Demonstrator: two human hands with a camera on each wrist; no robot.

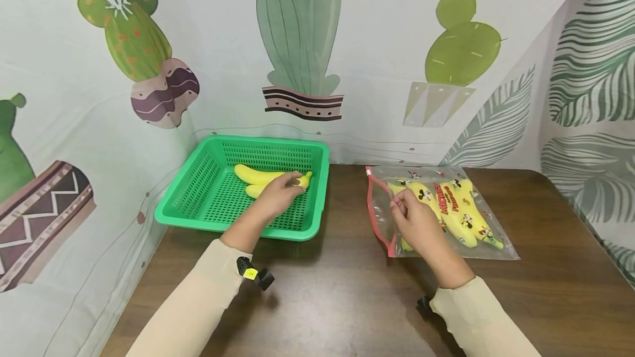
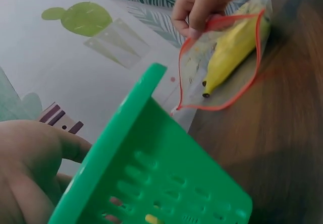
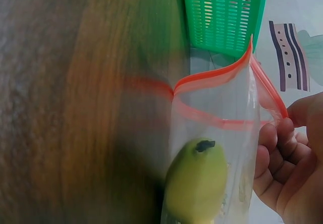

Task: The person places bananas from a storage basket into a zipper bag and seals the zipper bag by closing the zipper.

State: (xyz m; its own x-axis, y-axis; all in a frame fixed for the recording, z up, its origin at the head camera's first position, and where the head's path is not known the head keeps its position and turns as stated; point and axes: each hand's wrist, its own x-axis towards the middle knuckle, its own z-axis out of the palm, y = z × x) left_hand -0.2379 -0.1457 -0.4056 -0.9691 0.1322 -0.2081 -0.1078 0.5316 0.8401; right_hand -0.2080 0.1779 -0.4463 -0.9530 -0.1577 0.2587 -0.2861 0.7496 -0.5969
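Observation:
Two yellow bananas (image 1: 253, 174) lie in a green plastic basket (image 1: 198, 180). My left hand (image 1: 278, 194) reaches over the basket's near rim, its fingers and thumb spread about the bananas' right end; whether they touch is unclear. In the left wrist view, the basket wall partly hides this hand (image 2: 30, 168). To the right, a clear zip bag (image 1: 382, 219) with a red edge and printed cartoon figures holds several bananas (image 1: 458, 219). Between thumb and fingers, my right hand (image 1: 416, 219) pinches the red edge (image 3: 272, 93), and the bag's mouth gapes. A banana's dark tip (image 3: 204, 146) faces that mouth.
The basket and bag stand on a brown wooden table (image 1: 347, 291), with a stretch of tabletop between them. Behind hangs a white cloth (image 1: 377, 43) printed with cacti and leaves. Small black devices (image 1: 258, 274) are strapped to the wrists.

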